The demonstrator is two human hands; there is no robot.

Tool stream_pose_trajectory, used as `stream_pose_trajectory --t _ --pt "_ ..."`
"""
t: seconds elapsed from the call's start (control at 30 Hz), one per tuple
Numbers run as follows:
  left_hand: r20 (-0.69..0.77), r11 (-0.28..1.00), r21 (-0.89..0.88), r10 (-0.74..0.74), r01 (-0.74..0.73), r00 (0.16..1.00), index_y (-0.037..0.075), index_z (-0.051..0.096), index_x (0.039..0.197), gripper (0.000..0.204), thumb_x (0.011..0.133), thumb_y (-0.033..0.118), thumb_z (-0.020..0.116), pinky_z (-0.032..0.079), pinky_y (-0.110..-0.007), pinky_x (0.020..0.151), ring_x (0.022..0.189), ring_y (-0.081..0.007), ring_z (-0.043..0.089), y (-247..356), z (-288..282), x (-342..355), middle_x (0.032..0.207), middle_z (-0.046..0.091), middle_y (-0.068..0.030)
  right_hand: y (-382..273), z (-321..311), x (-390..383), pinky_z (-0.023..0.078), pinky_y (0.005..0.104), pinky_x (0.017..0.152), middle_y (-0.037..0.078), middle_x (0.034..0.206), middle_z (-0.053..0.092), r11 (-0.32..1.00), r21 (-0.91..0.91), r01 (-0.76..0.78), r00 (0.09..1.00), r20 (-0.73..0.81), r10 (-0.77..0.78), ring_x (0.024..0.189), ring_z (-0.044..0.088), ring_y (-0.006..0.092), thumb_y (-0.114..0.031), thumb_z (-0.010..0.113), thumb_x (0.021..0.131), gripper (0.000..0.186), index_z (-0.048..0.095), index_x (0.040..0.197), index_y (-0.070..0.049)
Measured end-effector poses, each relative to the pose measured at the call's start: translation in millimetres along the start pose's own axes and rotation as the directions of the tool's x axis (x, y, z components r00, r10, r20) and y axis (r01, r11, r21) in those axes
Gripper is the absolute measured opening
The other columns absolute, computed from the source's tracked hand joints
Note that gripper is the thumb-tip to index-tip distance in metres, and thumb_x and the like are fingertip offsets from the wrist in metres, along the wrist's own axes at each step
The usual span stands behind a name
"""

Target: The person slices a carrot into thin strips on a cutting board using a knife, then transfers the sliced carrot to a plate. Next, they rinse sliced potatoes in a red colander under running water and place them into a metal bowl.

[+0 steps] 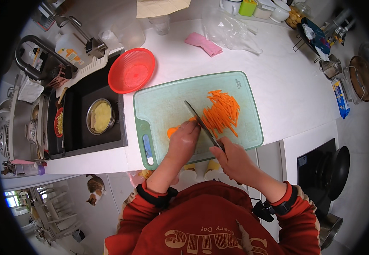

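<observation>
My left hand (183, 142) is curled over carrot pieces (172, 132) on the pale green cutting board (156, 102), fingertips bent beside the blade. My right hand (231, 160) grips a kitchen knife (198, 115), whose blade runs diagonally just right of my left fingers. A spread pile of thin orange carrot strips (221, 109) lies right of the blade. The carrot under my left fingers is mostly hidden.
Red colander (131, 70) behind the board's left, beside a black sink (69, 140) holding a steel bowl (100, 114). Pink cloth (203, 43) and plastic bag (227, 32) behind. Cooktop (309, 170) with black pan (337, 172) at right. A cat (95, 189) on the floor, lower left.
</observation>
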State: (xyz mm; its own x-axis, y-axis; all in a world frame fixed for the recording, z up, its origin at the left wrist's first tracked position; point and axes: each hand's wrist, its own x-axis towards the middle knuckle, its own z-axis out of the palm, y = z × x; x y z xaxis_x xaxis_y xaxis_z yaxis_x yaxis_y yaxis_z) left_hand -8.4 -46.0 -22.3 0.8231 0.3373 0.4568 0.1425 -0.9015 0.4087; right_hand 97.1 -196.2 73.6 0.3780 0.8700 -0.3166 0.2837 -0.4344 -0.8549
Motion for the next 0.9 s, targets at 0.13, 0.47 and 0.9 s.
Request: stream_pose_trajectory --t 0.13,0.47,0.9 --pt "0.007 1.0 0.005 0.007 -0.007 1.0 -0.001 0.062 0.093 0.024 0.07 -0.001 0.057 0.052 -0.035 0.069 0.089 -0.0277 0.06 -2 2 -2 0.099 0.06 -0.0111 7 2 13 0.04 0.0312 0.04 0.008 0.058 0.05 0.999 0.003 -0.04 0.999 0.032 0.04 0.042 0.05 0.0159 -0.031 0.045 0.098 0.038 0.044 0.107 0.006" --pt "-0.045 1.0 -0.013 0.024 -0.025 0.999 -0.001 0.062 0.094 0.023 0.071 -0.001 0.058 0.052 -0.035 0.071 0.091 -0.028 0.061 -4 4 -6 0.1 0.06 -0.0122 3 3 27 0.043 0.0458 0.067 0.028 0.081 0.057 0.963 0.139 -0.231 0.972 0.074 0.223 0.078 0.054 0.0453 -0.028 0.049 0.096 0.034 0.046 0.094 0.006" --pt "-0.071 0.999 -0.039 0.006 -0.009 0.997 -0.001 0.063 0.091 0.019 0.072 -0.002 0.059 0.052 -0.035 0.072 0.09 -0.0287 0.061 -4 4 -7 0.099 0.061 -0.0123 -1 4 9 0.04 0.036 0.047 0.013 0.065 0.051 0.998 -0.011 -0.064 0.997 0.033 0.065 0.054 0.051 0.0246 -0.031 0.046 0.097 0.036 0.044 0.099 0.004"
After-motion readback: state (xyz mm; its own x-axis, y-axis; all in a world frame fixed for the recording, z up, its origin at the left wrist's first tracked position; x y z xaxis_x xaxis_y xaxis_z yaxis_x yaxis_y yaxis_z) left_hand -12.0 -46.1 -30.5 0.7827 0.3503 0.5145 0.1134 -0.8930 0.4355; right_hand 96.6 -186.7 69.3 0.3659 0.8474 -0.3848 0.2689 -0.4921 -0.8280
